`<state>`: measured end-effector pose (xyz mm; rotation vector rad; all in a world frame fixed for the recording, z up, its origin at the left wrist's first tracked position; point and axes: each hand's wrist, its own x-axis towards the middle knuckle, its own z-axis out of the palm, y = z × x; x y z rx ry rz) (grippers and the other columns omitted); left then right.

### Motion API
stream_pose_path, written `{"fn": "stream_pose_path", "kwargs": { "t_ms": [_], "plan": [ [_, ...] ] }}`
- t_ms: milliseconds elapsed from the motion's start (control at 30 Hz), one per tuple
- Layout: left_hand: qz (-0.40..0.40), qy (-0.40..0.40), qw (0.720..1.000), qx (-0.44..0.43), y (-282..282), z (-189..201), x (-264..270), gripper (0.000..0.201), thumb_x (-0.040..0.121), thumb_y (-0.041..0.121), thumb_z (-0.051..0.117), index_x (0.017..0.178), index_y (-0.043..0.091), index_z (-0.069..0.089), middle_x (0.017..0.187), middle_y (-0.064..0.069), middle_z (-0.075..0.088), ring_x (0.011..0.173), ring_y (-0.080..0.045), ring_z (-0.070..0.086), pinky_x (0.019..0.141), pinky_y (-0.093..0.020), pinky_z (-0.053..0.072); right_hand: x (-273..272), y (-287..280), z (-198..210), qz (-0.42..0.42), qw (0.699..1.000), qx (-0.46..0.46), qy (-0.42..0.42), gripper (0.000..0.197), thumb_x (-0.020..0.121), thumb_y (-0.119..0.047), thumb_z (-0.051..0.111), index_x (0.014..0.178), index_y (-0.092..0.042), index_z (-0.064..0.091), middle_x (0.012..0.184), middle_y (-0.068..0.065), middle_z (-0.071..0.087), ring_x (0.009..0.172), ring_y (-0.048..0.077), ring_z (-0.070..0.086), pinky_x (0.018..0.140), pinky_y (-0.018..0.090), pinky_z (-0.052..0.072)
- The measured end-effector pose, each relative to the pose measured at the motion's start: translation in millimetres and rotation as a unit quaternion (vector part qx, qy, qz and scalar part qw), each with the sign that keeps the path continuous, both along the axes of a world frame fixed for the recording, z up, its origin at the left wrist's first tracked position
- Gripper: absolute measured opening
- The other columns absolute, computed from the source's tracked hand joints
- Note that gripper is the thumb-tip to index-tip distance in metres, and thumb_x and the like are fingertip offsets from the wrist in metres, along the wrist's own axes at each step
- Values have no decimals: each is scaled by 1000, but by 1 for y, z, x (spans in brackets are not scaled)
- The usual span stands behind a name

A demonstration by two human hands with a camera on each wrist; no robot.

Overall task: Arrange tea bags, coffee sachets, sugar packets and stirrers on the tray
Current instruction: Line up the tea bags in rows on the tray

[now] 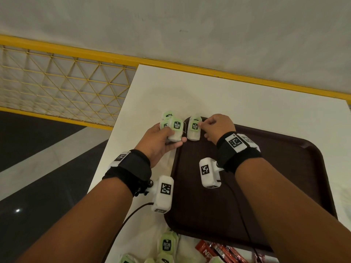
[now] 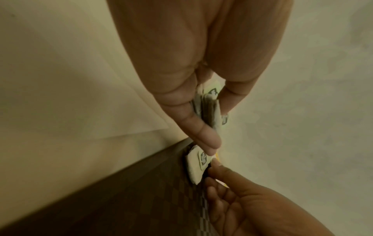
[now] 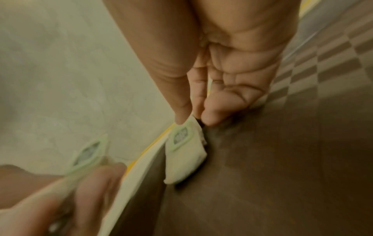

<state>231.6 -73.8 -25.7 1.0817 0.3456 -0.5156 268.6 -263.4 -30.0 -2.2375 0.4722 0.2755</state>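
Left hand (image 1: 161, 140) grips a small bunch of tea bags (image 1: 173, 129), thumb on top and fingers curled beneath, held above the counter (image 1: 247, 103) just off the far-left corner of the tray (image 1: 284, 177). At least three green-and-white bags show in the bunch.

Right hand (image 1: 218, 128) pinches the top edge of a single tea bag (image 1: 194, 129) between thumb and forefinger. That bag lies at the tray's far-left corner; the right wrist view shows its lower end touching the tray floor.

More tea bags (image 1: 167, 243) lie on the counter at the tray's near edge, with red sachets (image 1: 214, 251) just beside them. Rest of the tray's brown surface is bare.
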Motion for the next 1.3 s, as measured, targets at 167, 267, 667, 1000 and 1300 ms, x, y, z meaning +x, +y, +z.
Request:
{"fn": "stream_pose_path", "kwargs": {
  "t_ms": [167, 267, 667, 1000, 1300],
  "plan": [
    [-19, -30, 999, 22, -5, 0, -1, 31, 97, 5, 53, 128, 7, 53, 117, -16, 69, 99, -28, 71, 76, -27, 60, -13, 4, 21, 11, 983, 180, 13, 12, 89, -21, 67, 91, -9, 67, 79, 5, 67, 63, 12, 57, 58, 24, 48],
    [-39, -44, 997, 39, -9, 1, -2, 31, 97, 7, 55, 128, 10, 55, 117, -13, 70, 98, -24, 71, 74, -25, 59, -21, 9, 23, 44, 970, 234, 47, 4, 87, -14, 69, 88, -15, 66, 81, 5, 68, 66, 10, 59, 59, 22, 47],
    [6, 15, 999, 47, 4, -2, 0, 28, 102, 12, 40, 126, 4, 50, 111, -22, 67, 94, -30, 71, 76, -32, 60, -27, 1, 5, 2, 984, 163, 72, 3, 94, -14, 62, 93, -12, 63, 79, 4, 69, 59, 10, 61, 52, 21, 47],
    [-36, -8, 996, 81, -1, 0, -8, 25, 102, 12, 47, 125, 9, 54, 119, -17, 67, 95, -25, 69, 71, -27, 60, -23, 10, 3, -43, 990, 93, 95, 17, 94, -27, 62, 93, -11, 55, 68, 5, 65, 48, 15, 62, 45, 25, 48],
    [-58, -57, 992, 92, -7, 1, -8, 26, 99, 13, 53, 125, 11, 56, 118, -12, 68, 101, -20, 66, 80, -29, 58, -36, 16, 14, 39, 974, 223, 21, 23, 88, -22, 70, 103, -5, 66, 84, 6, 67, 63, 11, 58, 53, 23, 46]
  ]
}}
